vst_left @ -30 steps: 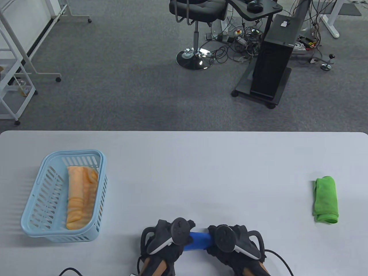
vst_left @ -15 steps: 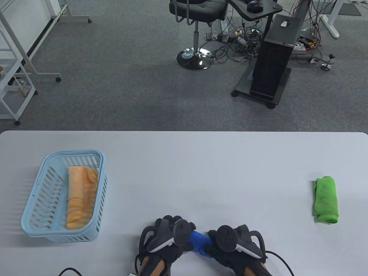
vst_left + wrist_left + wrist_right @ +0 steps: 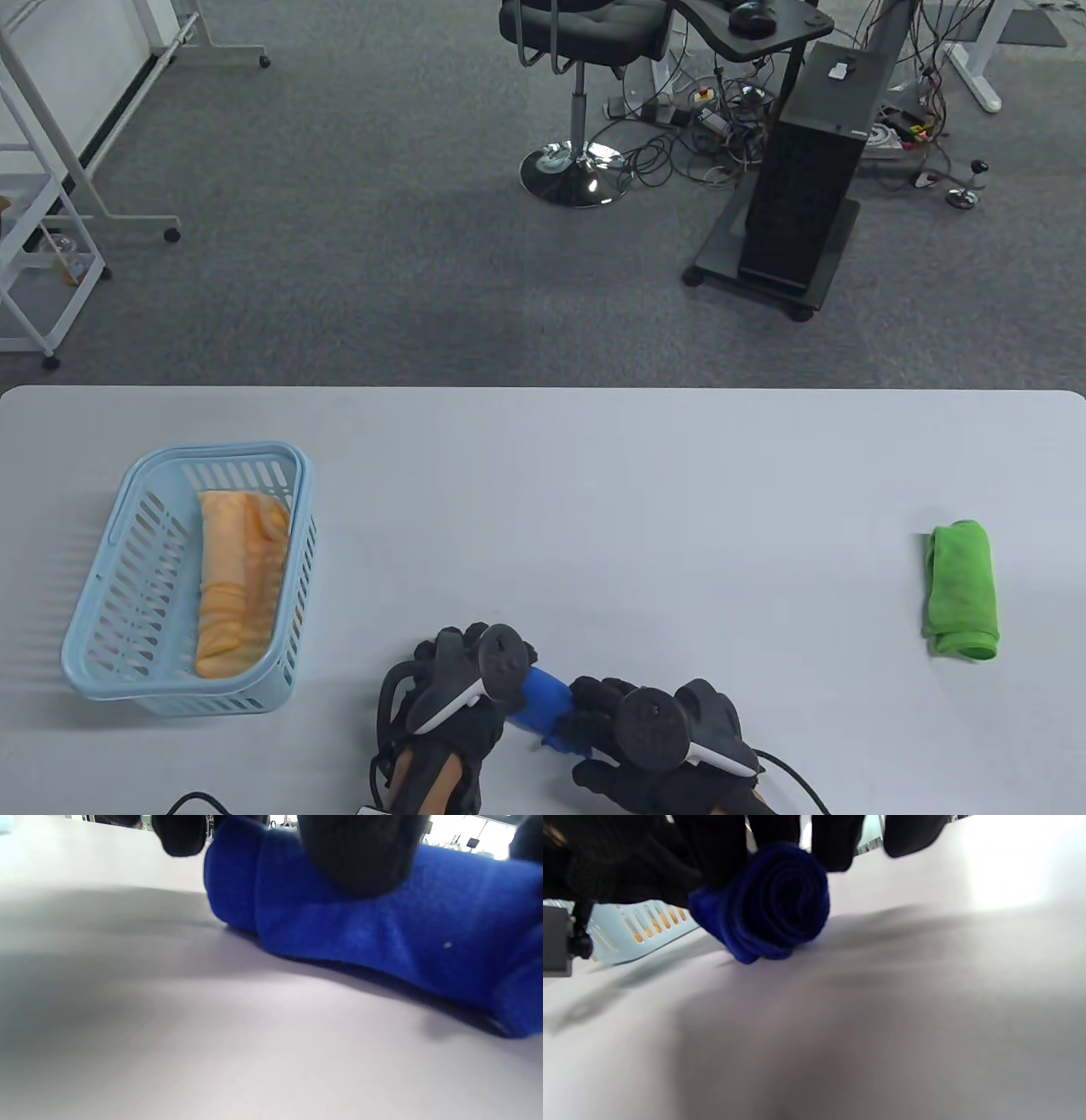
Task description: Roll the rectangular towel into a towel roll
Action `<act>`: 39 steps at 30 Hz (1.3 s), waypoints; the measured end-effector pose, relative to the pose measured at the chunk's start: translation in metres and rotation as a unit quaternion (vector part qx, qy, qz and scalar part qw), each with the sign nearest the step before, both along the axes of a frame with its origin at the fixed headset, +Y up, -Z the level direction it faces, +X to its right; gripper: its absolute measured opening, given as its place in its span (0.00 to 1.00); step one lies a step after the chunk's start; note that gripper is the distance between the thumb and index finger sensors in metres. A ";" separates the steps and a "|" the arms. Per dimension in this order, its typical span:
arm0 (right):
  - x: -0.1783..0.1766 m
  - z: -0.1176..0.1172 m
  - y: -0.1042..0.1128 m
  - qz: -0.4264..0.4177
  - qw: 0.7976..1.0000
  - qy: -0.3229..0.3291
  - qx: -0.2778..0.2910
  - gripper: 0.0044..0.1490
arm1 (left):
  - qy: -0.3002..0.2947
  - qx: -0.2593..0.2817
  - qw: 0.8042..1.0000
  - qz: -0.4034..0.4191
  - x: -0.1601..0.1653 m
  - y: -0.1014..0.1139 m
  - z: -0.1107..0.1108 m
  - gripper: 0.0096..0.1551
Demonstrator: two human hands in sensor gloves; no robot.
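Observation:
A blue towel (image 3: 543, 700), rolled into a tight roll, lies near the table's front edge between my two hands. In the left wrist view the roll (image 3: 382, 925) lies on the table with a gloved finger pressing on top. In the right wrist view I see its spiral end (image 3: 780, 904) held by my fingers. My left hand (image 3: 462, 688) holds the roll's left end. My right hand (image 3: 628, 722) grips its right end. Most of the roll is hidden under the hands in the table view.
A light blue basket (image 3: 110, 611) at the left holds a rolled orange towel (image 3: 237, 581). A green folded towel (image 3: 961, 588) lies at the right side of the table. A cable (image 3: 191, 802) runs along the front edge.
Both hands have shifted left with the blue roll. The roll has turned from lying crosswise to slanting, and the right hand has come closer to the front edge.

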State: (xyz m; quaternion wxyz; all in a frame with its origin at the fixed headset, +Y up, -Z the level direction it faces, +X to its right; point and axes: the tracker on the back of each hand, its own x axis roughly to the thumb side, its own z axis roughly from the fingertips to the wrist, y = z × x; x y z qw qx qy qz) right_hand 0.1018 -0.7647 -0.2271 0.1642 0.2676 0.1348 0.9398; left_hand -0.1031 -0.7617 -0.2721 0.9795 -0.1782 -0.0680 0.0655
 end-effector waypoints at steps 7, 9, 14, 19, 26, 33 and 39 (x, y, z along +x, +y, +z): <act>-0.018 0.012 -0.002 0.062 0.995 0.035 0.068 0.49 | -0.004 0.013 1.000 0.011 -0.001 0.000 -0.001 0.37; -0.024 0.012 -0.005 0.100 0.990 0.053 0.086 0.48 | -0.006 0.014 1.000 0.018 -0.002 0.000 -0.001 0.38; -0.025 0.009 -0.011 0.151 0.983 0.040 0.097 0.49 | 0.005 0.054 0.997 0.054 -0.007 0.014 0.003 0.39; -0.013 -0.009 -0.010 0.174 0.978 -0.019 0.115 0.49 | 0.011 0.128 0.986 0.103 -0.016 0.031 0.009 0.39; 0.039 -0.054 -0.012 0.226 0.959 -0.144 0.097 0.52 | 0.023 0.127 0.986 0.105 -0.025 0.036 0.013 0.46; 0.128 -0.087 -0.009 0.229 0.927 -0.297 0.025 0.53 | 0.001 0.119 0.989 0.092 -0.030 0.039 0.015 0.56; 0.192 -0.102 0.000 0.262 0.884 -0.387 -0.025 0.54 | 0.011 0.110 0.989 0.093 -0.033 0.039 0.014 0.55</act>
